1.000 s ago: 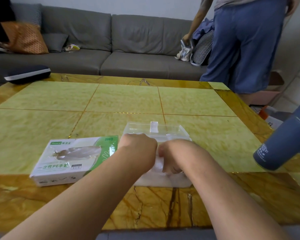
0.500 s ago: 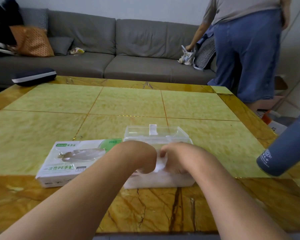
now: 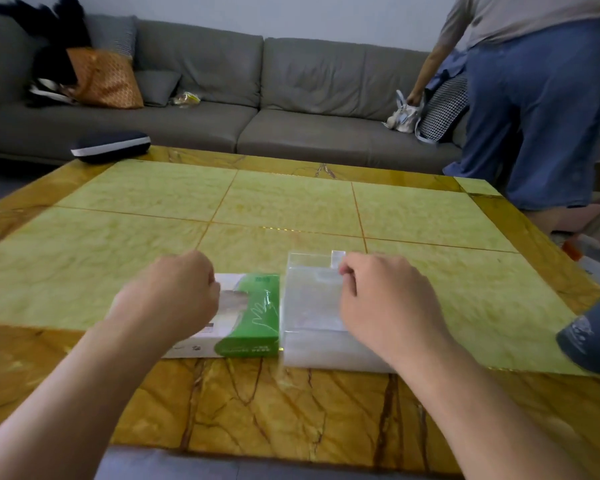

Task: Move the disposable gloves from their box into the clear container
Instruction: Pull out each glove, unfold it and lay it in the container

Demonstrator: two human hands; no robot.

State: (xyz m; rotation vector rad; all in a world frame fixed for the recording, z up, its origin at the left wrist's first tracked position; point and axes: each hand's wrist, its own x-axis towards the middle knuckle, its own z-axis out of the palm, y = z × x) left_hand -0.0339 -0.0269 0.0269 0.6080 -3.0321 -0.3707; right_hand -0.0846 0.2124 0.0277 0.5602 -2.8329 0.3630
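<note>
Step in hand: judged to be the start of a fresh draw of gloves from the box, with the container steadied for loading.
Left hand (image 3: 174, 296): held over the left part of the glove box (image 3: 246, 317), fingers curled under; whether anything is pinched cannot be told, as the fingertips are hidden.
Right hand (image 3: 385, 303): placed on the clear container (image 3: 309, 306), fingers bent at its far right edge near a small upright tab (image 3: 337, 258); a true grip on the edge cannot be confirmed.
Gloves: no loose glove is seen in either hand; the stock is taken to be in the box, behind its clear window. A pale, cloudy mass shows through the near wall of the container, possibly gloves already loaded; this cannot be confirmed.
Position: box and container lie side by side, touching or nearly so, near the front of the table (image 3: 291, 209); box left, container right.
Method: the box should be held down while a small bunch is drawn through the window opening, so that the light carton is not lifted. The container should be kept open and braced until the bunch is pressed flat inside.
Risk: thin film gloves are expected to cling and spring back out.
Writing: a white hand outline is printed on the green end of the box; the small print is blurred and cannot be read.
Bottle (image 3: 593, 337): pale marking at far right, not legible.
</note>
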